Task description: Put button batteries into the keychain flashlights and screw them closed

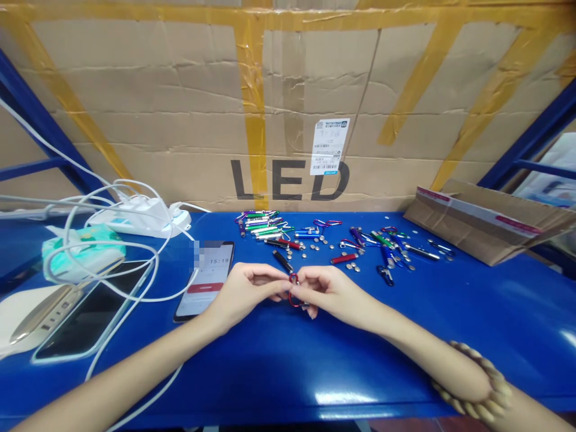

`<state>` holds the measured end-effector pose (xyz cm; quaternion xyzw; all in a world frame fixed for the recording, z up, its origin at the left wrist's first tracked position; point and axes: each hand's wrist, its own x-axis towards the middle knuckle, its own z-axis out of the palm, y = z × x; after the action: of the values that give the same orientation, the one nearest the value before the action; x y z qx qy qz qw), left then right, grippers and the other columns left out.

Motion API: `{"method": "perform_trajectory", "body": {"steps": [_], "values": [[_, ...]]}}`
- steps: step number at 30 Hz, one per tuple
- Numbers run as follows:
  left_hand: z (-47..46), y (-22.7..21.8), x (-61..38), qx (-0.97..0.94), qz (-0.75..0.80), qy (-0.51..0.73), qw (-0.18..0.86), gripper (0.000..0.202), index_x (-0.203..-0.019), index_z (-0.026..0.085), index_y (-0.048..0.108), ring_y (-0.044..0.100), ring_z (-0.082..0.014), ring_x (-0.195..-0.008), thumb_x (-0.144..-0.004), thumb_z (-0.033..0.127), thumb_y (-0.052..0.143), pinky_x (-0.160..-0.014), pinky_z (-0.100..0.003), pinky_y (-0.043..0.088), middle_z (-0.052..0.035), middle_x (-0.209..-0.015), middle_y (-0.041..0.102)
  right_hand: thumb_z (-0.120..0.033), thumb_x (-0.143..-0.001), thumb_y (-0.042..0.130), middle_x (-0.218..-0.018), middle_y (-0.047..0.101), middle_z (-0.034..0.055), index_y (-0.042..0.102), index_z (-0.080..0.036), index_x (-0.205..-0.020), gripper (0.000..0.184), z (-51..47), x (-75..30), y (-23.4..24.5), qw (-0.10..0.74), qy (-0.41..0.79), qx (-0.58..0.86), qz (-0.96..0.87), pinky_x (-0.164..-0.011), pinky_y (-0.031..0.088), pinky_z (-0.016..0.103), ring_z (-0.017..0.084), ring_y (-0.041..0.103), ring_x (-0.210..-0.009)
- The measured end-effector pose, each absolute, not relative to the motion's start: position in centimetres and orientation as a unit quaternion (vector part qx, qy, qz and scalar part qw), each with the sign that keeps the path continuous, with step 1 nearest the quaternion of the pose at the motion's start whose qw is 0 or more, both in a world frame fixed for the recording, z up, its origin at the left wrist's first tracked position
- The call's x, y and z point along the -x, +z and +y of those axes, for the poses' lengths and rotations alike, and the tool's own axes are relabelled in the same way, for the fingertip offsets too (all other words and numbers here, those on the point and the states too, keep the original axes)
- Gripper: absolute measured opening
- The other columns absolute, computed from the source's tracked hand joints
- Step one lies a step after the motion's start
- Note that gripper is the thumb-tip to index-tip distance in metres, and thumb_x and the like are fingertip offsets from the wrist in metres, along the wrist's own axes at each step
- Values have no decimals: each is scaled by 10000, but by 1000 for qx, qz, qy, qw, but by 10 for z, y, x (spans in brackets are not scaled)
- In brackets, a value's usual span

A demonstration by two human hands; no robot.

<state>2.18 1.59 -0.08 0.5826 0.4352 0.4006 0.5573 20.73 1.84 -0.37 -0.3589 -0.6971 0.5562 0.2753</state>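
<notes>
My left hand [249, 288] and my right hand [326, 289] meet at the middle of the blue table [450, 318], both with fingers closed in a pinch on a small red keychain clip [294, 289] held between them. A black mini flashlight [282, 260] lies just behind my fingers. Beyond it lie several small coloured keychain flashlights [265, 228] with clips, and several round button cells [320, 243] are scattered among them. A wooden bead bracelet [481, 384] is on my right wrist.
A phone [207, 277] with a lit screen lies left of my hands. Further left are a dark tablet [90, 312], white cables [112, 264], a white power strip [139, 217] and a tissue pack [83, 249]. A flat cardboard box [486, 222] lies at the right; a large carton [288, 102] marked LED stands behind.
</notes>
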Motion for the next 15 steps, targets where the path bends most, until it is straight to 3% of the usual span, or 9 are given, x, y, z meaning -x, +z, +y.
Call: {"method": "perform_trajectory", "body": {"steps": [7, 15], "values": [[13, 1, -22, -588, 438, 348, 584, 219, -733, 130, 677, 653, -168, -572, -645, 320, 741, -449, -206, 524, -27, -598, 672, -415, -719, 662, -619, 584, -31, 587, -173, -884, 302, 18, -208, -4, 257, 544, 364, -711, -509, 459, 200, 84, 558, -507], [17, 1, -19, -547, 435, 417, 581, 185, -808, 139, 636, 673, -162, -666, -738, 305, 674, -473, -172, 526, -29, -679, 694, -244, -561, 778, -680, 666, 4, 668, -129, -787, 276, 27, -213, -3, 326, 552, 419, -644, -623, 514, 229, 110, 631, -607]]}}
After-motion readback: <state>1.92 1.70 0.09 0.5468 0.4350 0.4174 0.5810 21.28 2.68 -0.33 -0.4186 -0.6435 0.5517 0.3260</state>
